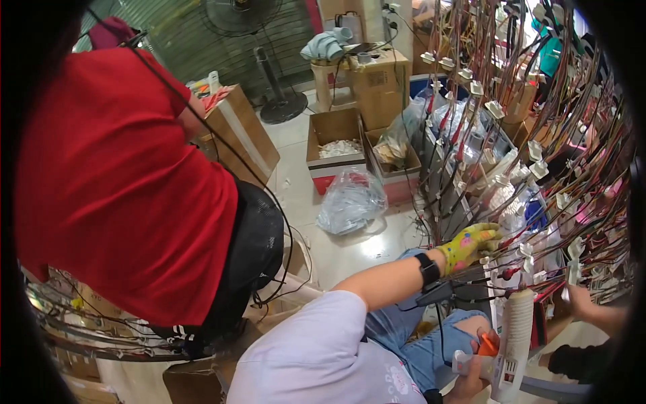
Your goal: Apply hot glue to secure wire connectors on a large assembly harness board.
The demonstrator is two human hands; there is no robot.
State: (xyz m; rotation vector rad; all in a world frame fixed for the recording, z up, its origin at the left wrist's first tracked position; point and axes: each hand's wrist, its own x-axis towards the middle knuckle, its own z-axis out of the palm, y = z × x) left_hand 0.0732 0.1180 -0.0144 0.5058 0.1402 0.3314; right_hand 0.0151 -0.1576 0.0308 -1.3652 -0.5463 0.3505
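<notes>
My left hand (469,248) wears a yellow-green patterned glove and reaches to the right. Its fingers stretch out, slightly bent, at the edge of the hanging wires (531,252); whether they touch one is unclear. Many of these thin dark and red wires end in white connectors (527,250). Low at the right, my right hand (468,385) is closed round the handle of a white heat gun (517,330). The gun stands nearly upright, its tip just below the wires. Something orange (487,345) shows beside its handle, by the fingertips.
Across the wires is another person's hand (591,311). A person in a red shirt (128,182) stands close on my left, back toward me. Open cardboard boxes (336,124), a clear plastic bag (352,202) and a standing fan (282,108) occupy the floor ahead.
</notes>
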